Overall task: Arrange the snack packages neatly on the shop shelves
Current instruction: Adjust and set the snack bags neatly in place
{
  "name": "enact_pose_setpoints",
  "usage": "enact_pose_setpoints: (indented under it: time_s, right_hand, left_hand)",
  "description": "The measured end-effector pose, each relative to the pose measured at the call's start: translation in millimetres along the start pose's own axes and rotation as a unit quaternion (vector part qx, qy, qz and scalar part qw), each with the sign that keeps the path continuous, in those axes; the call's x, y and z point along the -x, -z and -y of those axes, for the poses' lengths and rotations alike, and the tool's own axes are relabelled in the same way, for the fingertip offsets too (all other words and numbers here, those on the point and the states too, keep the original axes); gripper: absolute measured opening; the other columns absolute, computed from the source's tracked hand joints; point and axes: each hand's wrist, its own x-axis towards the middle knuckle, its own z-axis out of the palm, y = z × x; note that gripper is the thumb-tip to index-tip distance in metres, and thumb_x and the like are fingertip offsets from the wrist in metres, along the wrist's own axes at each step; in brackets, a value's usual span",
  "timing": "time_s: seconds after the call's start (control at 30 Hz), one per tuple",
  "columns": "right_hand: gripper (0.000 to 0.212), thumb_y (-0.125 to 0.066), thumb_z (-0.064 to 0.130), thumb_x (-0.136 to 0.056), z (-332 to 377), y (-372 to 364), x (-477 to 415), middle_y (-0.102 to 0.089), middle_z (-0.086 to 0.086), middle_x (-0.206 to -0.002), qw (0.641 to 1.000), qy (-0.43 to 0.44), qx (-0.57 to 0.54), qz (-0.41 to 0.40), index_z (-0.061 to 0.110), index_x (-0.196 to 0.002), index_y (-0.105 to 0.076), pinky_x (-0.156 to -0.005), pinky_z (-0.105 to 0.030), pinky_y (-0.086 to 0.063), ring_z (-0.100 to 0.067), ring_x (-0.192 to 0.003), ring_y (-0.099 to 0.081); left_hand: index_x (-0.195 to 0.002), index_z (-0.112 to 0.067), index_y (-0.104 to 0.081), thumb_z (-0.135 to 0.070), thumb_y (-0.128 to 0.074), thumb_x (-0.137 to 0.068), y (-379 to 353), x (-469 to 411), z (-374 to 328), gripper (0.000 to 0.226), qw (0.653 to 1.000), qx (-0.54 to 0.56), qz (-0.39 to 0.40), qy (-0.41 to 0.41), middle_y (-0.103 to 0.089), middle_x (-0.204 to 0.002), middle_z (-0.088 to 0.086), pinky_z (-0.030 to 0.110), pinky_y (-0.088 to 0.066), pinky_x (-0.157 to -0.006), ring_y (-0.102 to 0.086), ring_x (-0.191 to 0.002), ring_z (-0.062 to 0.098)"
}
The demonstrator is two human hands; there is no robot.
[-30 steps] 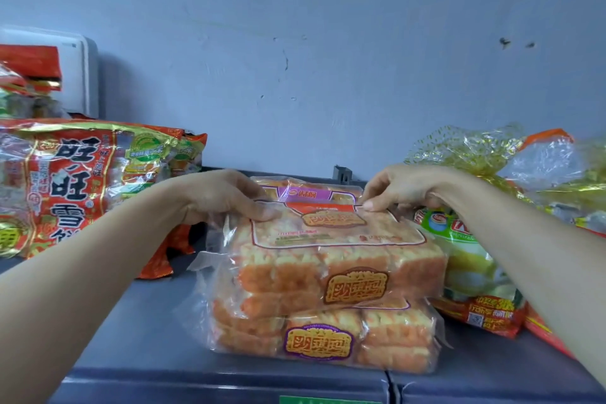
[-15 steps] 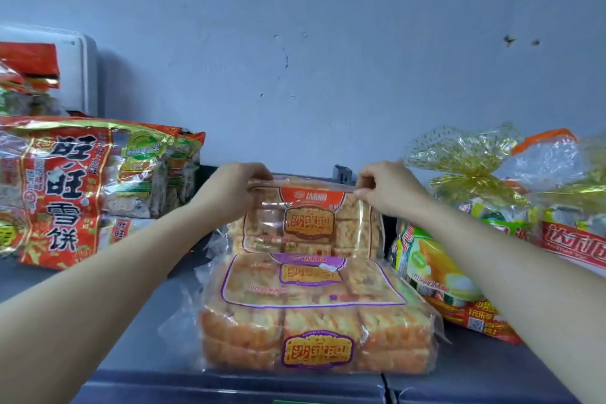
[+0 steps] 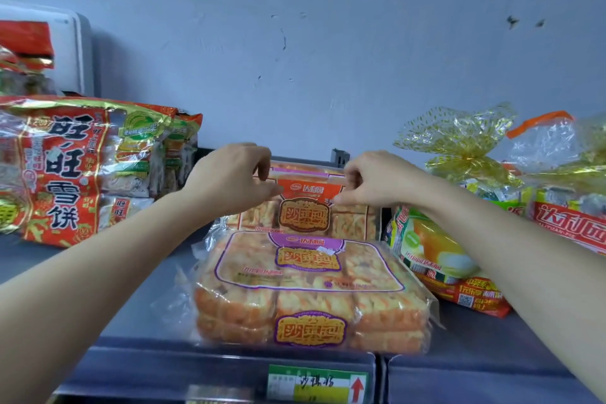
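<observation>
Orange-label pack [image 3: 303, 213] stands on edge at 12 o'clock, just behind the flat purple-label pack [image 3: 308, 289], long axis running 9 to 3. Left hand [image 3: 229, 177] pinches its top-left corner and right hand [image 3: 373, 184] its top-right, both equally near. Wall [image 3: 328, 75] sits behind at 12; probably little room to push back, but depth is hard to read. Red cracker bag [image 3: 65, 174] lies at 9, green-yellow bag [image 3: 433, 249] close at 3. Shelf [image 3: 131, 315] front edge at 6, the flat pack almost on it.
</observation>
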Motion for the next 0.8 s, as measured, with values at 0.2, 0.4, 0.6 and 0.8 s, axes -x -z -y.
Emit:
enact_pose_setpoints:
  time_s: [0.2,0.4,0.6,0.8]
  right_hand:
    - [0.038,-0.071,0.053,-0.077,-2,-15,25,-0.071,0.011,-0.098,0.957,0.020,-0.042,0.288,0.027,-0.104,-0.072,-0.092,-0.034,-0.051,-0.015,-0.098,-0.065]
    - [0.022,-0.076,0.020,-0.081,-4,-25,33,-0.056,0.013,-0.068,0.982,0.028,-0.137,0.129,0.021,-0.067,-0.059,-0.049,-0.006,-0.035,0.002,-0.060,-0.049]
    - [0.019,-0.068,0.023,-0.085,5,-17,46,-0.053,0.007,-0.075,0.987,0.054,-0.014,-0.149,0.017,-0.074,-0.054,-0.062,-0.031,-0.040,-0.019,-0.076,-0.054]
    - [0.011,-0.067,0.017,-0.079,-5,-49,59,-0.056,-0.006,-0.077,0.900,0.167,0.151,-0.373,0.012,-0.080,-0.057,-0.061,-0.035,-0.040,-0.029,-0.072,-0.054]
  left_hand:
    - [-0.134,-0.025,-0.054,-0.067,-0.064,-0.076,10,19,2,0.072,0.903,-0.002,0.428,0.038,-0.057,-0.128,-0.011,0.033,-0.044,-0.101,-0.055,-0.110,0.010]
    - [-0.090,-0.016,-0.070,-0.028,-0.081,-0.075,6,29,5,0.022,0.935,0.149,0.305,0.108,-0.065,-0.085,-0.006,0.027,-0.046,-0.073,-0.059,-0.080,0.013]
    - [-0.071,-0.013,-0.063,-0.014,-0.076,-0.077,17,32,-5,0.014,0.991,0.126,0.019,0.040,-0.063,-0.072,-0.004,0.027,-0.043,-0.062,-0.058,-0.068,0.017]
    - [-0.081,-0.014,-0.059,-0.020,-0.069,-0.078,-6,46,7,0.012,0.976,-0.056,-0.170,-0.121,-0.055,-0.086,0.005,0.035,-0.030,-0.075,-0.049,-0.088,0.027]
